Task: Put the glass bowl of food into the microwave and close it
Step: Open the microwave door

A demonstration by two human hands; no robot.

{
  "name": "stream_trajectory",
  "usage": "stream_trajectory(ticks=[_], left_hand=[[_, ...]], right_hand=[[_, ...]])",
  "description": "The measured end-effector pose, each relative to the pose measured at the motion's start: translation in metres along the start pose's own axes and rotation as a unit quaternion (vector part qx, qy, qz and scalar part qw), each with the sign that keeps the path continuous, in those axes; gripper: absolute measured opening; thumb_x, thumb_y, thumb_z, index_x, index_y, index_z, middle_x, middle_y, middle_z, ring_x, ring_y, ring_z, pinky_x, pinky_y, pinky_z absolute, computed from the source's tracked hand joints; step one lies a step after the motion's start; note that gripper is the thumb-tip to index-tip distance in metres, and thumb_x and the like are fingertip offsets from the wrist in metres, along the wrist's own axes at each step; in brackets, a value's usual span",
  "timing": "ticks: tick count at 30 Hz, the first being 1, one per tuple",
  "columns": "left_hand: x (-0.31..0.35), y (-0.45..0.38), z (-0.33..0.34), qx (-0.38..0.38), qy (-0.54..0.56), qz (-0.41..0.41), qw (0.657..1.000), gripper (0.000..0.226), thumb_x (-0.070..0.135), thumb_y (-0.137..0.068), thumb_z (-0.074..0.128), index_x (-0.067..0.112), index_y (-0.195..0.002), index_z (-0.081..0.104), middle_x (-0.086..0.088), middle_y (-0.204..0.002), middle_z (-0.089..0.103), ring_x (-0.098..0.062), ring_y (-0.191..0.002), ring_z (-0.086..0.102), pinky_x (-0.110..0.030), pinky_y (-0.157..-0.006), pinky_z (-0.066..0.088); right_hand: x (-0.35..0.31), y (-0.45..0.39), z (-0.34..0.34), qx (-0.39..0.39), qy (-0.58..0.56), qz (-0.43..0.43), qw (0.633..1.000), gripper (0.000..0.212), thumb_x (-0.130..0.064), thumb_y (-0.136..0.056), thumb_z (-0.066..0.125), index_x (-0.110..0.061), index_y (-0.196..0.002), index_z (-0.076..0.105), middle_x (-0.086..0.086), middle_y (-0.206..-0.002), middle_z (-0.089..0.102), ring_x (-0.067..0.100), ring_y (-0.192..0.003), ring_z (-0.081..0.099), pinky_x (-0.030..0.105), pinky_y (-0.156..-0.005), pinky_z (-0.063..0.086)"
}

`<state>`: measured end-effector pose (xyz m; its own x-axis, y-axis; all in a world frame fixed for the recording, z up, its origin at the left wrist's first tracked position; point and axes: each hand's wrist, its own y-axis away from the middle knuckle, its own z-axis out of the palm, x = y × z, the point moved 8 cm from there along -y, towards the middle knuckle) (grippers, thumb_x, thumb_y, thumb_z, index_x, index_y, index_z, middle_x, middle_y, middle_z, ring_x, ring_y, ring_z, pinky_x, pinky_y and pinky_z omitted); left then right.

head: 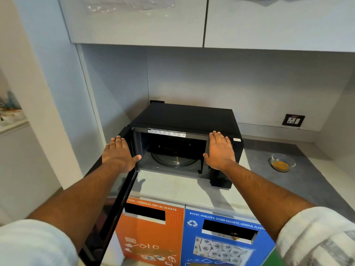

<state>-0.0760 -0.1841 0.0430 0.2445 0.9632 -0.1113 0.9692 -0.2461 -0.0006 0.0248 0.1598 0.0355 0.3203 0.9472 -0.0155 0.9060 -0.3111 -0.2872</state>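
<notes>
Grey counter (307,181): microwave (184,120) open, left hand (120,155) & right hand (221,152) spread flat, glass bowl (283,162) contents blurry.

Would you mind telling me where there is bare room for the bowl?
Free: the glass turntable inside the open microwave, and the pale counter strip before it. The grey counter around the glass bowl is bare too.
</notes>
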Motion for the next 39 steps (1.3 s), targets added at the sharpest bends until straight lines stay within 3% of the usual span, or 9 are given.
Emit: stream_trajectory(ticks=[16,24,32,39], left_hand=[[-0.031,-0.009,0.013,0.072,-0.021,0.047,0.996,0.123,0.093,-0.075,0.020,0.007,-0.161,-0.003,-0.012,-0.172,-0.001,-0.030,-0.159,-0.001,-0.045,-0.128,0.009],[-0.020,-0.002,0.010,0.097,-0.042,0.070,0.992,0.107,0.078,-0.089,0.024,0.002,-0.160,-0.001,-0.017,-0.171,0.000,-0.032,-0.159,-0.003,-0.048,-0.129,0.008],[0.049,0.010,-0.012,0.135,0.030,0.149,0.979,0.104,0.074,-0.091,0.033,0.003,-0.160,0.000,-0.016,-0.171,-0.003,-0.031,-0.159,-0.004,-0.045,-0.129,0.005],[0.144,0.030,-0.039,0.174,0.071,0.235,0.954,0.099,0.070,-0.094,0.034,0.002,-0.160,0.006,-0.017,-0.171,0.004,-0.031,-0.159,0.001,-0.044,-0.129,0.009]], right_hand=[[0.002,0.001,0.008,0.000,0.021,0.008,1.000,0.099,-0.052,-0.090,0.063,-0.014,-0.163,0.008,0.009,-0.173,0.009,0.031,-0.160,0.005,0.048,-0.129,0.006],[0.002,0.000,0.002,-0.028,0.007,0.002,1.000,0.099,-0.055,-0.090,0.063,-0.013,-0.162,0.010,0.010,-0.173,0.010,0.031,-0.160,0.007,0.049,-0.129,0.009],[0.010,0.038,-0.023,0.031,-0.023,0.016,0.999,0.093,-0.058,-0.093,0.057,-0.016,-0.163,0.011,0.009,-0.173,0.007,0.031,-0.160,0.005,0.053,-0.128,0.015],[0.060,0.078,-0.035,0.046,-0.012,0.044,0.998,0.092,-0.061,-0.094,0.050,-0.014,-0.162,0.011,0.012,-0.173,0.005,0.031,-0.160,0.003,0.055,-0.127,0.015]])
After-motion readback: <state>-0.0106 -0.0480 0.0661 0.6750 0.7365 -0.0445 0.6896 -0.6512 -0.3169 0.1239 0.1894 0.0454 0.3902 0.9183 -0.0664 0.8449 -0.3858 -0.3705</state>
